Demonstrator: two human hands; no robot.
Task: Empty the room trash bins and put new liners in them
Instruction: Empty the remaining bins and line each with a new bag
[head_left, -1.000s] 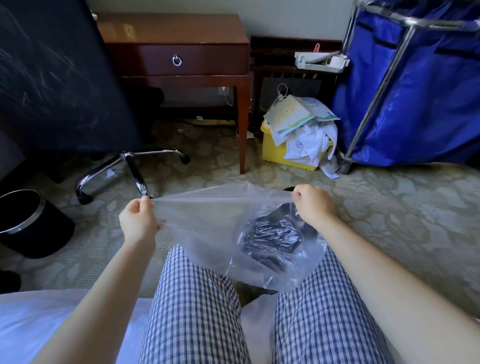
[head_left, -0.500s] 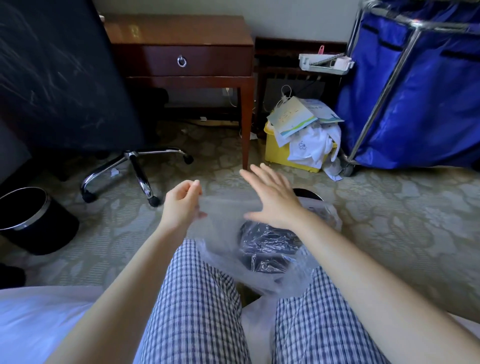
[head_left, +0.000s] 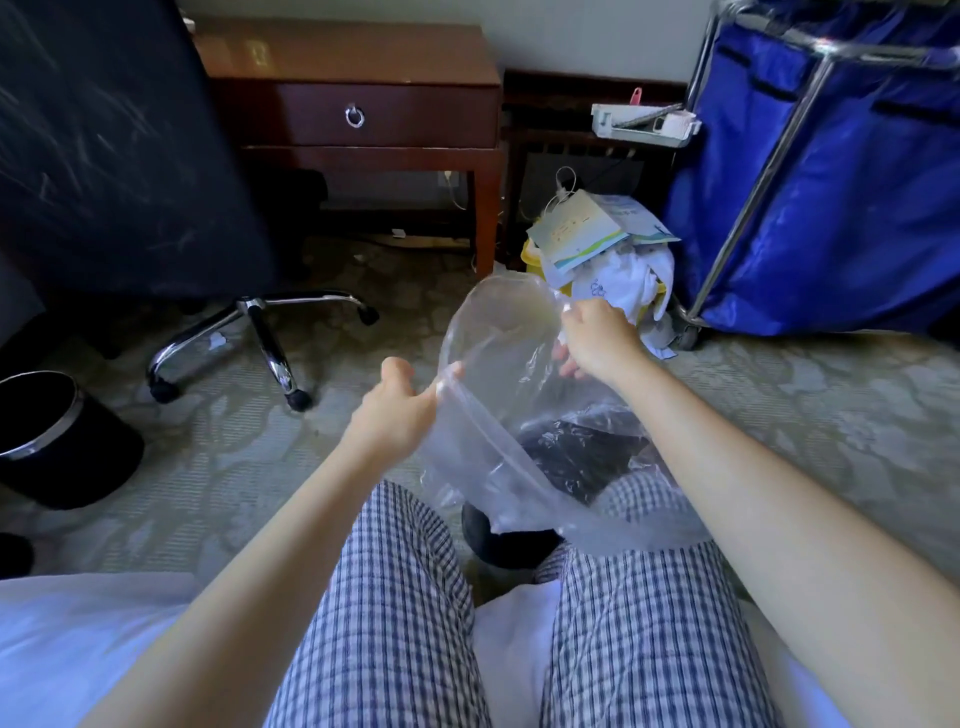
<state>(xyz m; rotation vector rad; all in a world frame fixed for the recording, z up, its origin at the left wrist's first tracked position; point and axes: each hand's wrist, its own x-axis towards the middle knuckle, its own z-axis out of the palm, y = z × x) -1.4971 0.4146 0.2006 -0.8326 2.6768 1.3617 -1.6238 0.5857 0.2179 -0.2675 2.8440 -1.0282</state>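
The person wears checked trousers (head_left: 384, 623): fine dark-blue lines crossing on white, the cloth creased over both legs. Either side of the trousers, the left hand (head_left: 389, 410) and right hand (head_left: 597, 338) are bare, as are both forearms.

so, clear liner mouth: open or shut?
Open: left hand and right hand hold the liner rim apart in a round loop above the bin.

A clear plastic liner (head_left: 498, 374), crumpled and with its mouth spread open, hangs at frame centre over a black bin (head_left: 498, 540); a second black, chrome-rimmed bin (head_left: 62, 457) stands upright at the left edge.
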